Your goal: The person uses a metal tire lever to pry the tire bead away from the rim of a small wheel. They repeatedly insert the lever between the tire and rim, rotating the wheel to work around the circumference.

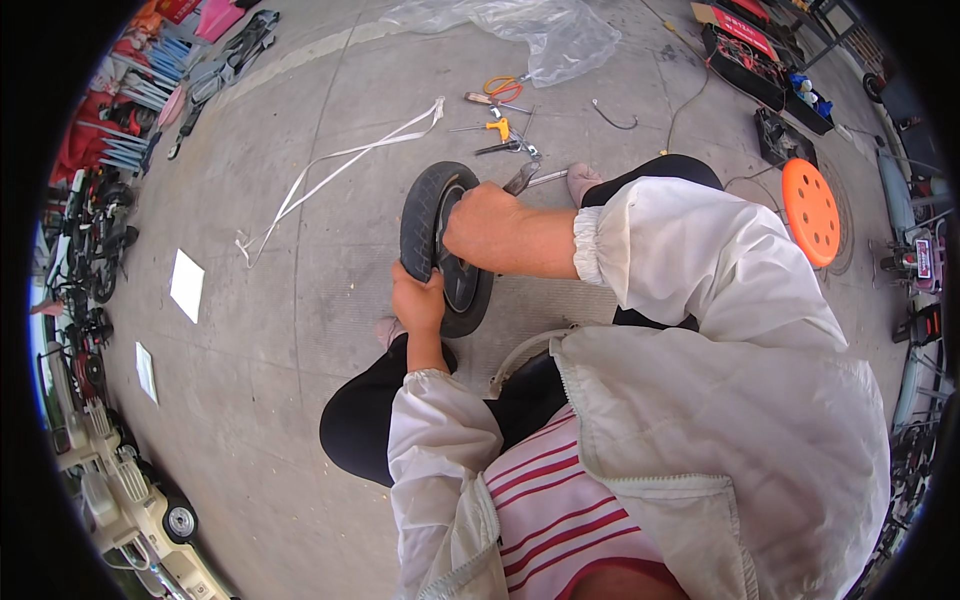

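Observation:
A small black-tyred wheel stands upright on the floor between my feet, its dark rim turned to the right. My left hand is closed round the tyre's near left edge. My right hand is clenched against the upper part of the rim; its fingers face away, so what they hold, if anything, is hidden. Just beyond my right wrist, a metal tool and a silver bar show, partly covered by the arm.
Ahead lie a yellow-handled tool, a screwdriver, an orange cable loop and a white strap. Clear plastic sheeting is farther off. An orange stool and open toolbox stand right; parked vehicles line the left.

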`<state>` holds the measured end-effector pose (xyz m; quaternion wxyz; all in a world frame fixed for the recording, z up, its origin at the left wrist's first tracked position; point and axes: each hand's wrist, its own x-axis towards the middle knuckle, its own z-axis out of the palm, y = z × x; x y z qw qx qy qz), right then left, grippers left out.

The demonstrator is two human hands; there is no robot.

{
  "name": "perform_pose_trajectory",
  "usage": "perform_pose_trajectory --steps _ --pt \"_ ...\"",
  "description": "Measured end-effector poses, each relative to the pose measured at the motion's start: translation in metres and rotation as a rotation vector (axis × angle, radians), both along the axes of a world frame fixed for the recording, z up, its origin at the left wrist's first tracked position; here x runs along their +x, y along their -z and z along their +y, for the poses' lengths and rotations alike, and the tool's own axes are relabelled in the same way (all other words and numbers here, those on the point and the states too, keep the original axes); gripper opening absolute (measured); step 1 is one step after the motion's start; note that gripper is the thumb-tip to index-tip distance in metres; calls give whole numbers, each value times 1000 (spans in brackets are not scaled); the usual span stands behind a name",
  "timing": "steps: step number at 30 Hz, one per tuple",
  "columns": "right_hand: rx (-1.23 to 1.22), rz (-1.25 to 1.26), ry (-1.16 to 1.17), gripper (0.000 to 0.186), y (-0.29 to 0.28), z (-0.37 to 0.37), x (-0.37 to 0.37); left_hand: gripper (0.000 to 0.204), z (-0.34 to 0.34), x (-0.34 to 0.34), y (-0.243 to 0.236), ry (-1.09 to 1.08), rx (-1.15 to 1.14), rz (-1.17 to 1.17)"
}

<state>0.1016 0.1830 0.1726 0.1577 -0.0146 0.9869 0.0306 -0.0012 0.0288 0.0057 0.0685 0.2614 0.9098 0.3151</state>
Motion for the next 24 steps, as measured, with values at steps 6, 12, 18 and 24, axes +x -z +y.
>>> perform_pose_trajectory --steps 6,12,18,24 --pt "31 -9 -13 15 -6 -11 -15 47 -1 -1 -1 -2 13 -20" --pt "108 -59 -94 15 -3 -26 -37 50 -2 -8 7 57 107 13" --pt "12 -6 -40 16 16 -14 -32 54 -6 -17 10 -7 85 -92" --pt "-81 342 80 31 77 17 11 54 -10 -26 17 -10 172 -166"
